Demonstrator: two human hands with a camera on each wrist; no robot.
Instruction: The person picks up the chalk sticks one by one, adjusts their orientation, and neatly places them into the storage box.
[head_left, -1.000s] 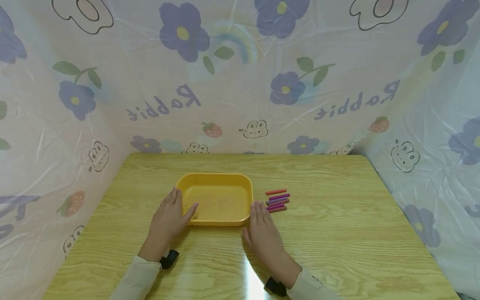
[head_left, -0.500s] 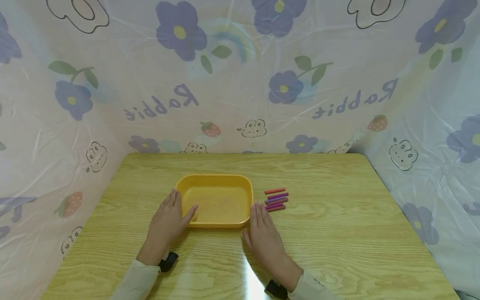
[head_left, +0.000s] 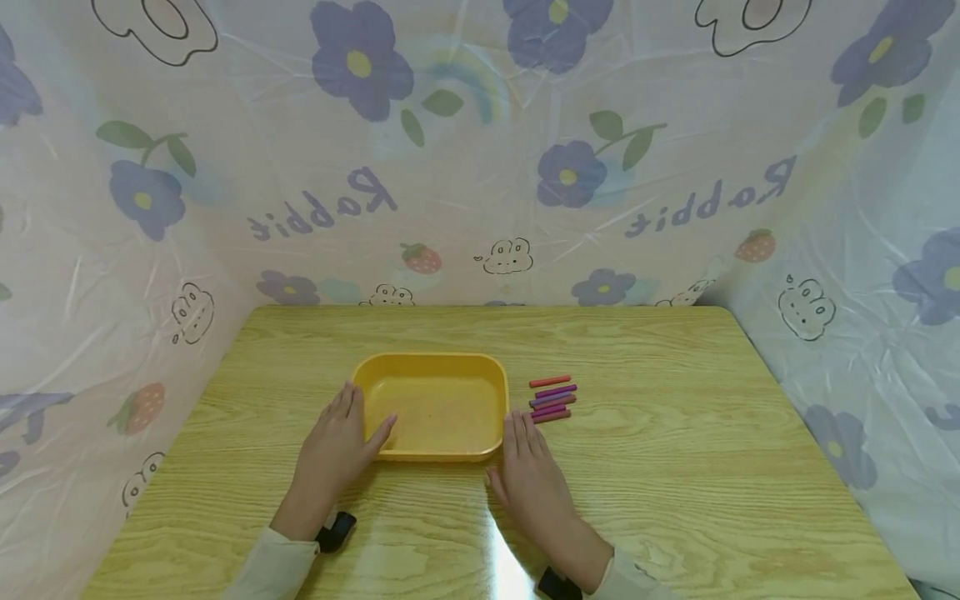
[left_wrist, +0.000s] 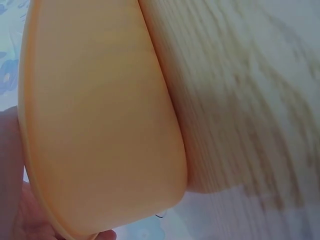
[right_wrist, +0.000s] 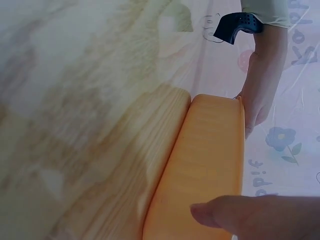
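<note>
A yellow rectangular tray (head_left: pixel 435 408) lies on the table with no objects in it. My left hand (head_left: pixel 330 450) holds its left end, with the fingers along the outer side and the thumb over the rim on the inside. In the left wrist view the tray's outer wall (left_wrist: pixel 105 125) fills much of the picture. My right hand (head_left: pixel 536 479) rests at the front right corner, its fingers straight along the right side. The right thumb (right_wrist: pixel 210 212) lies against the front wall in the right wrist view.
Several thin sticks (head_left: pixel 553 402) in red, purple and brown lie side by side just right of the tray. The wood-grain table (head_left: pixel 675 433) is enclosed at the back and sides by a printed sheet (head_left: pixel 465 167) with flowers and rabbits.
Over the last second the tray has slid slightly towards me, and both hands have come back with it. The sticks have stayed in place; the head view shifted a little.
</note>
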